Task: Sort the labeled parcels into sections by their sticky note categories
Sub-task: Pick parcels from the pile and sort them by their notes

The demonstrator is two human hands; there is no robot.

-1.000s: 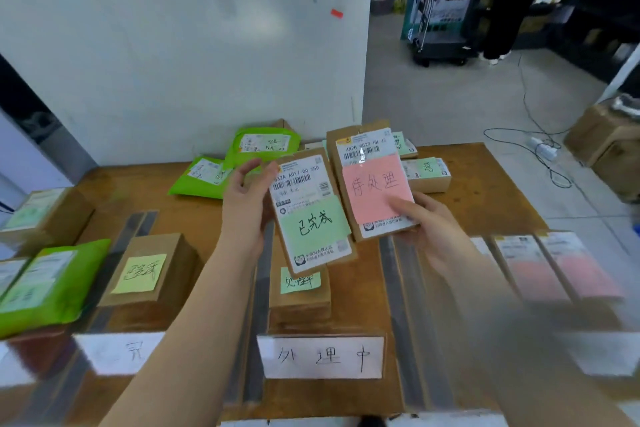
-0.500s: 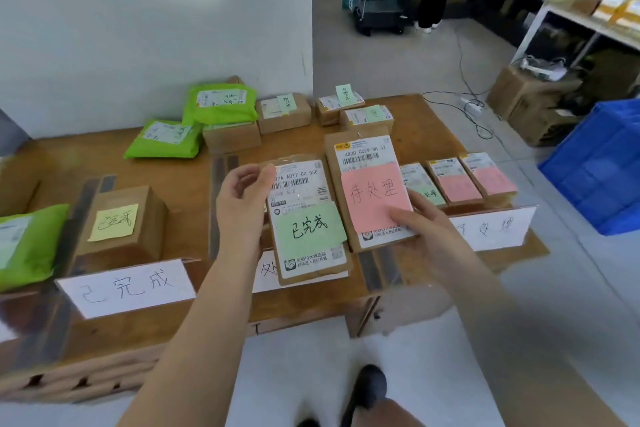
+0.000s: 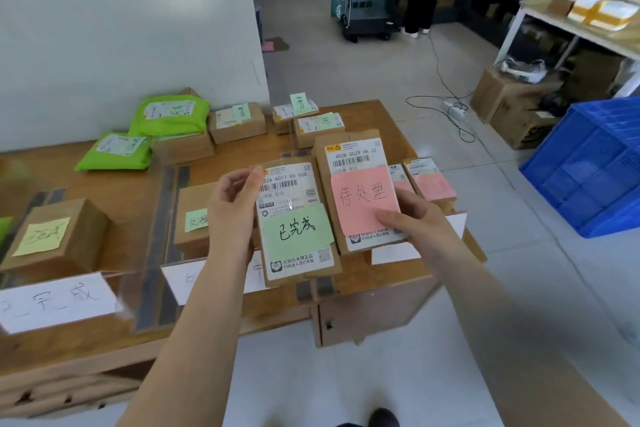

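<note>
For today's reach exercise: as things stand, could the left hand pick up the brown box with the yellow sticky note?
Probably not yet. The left hand already grips the green-note parcel. The yellow-note box sits uncovered to its left, with nothing between them.

green-note parcel (image 3: 298, 225), pink-note parcel (image 3: 360, 191), side by side

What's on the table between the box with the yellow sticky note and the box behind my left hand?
In the head view, only a dark tape strip on the table separates the yellow-note box from that box.
</note>
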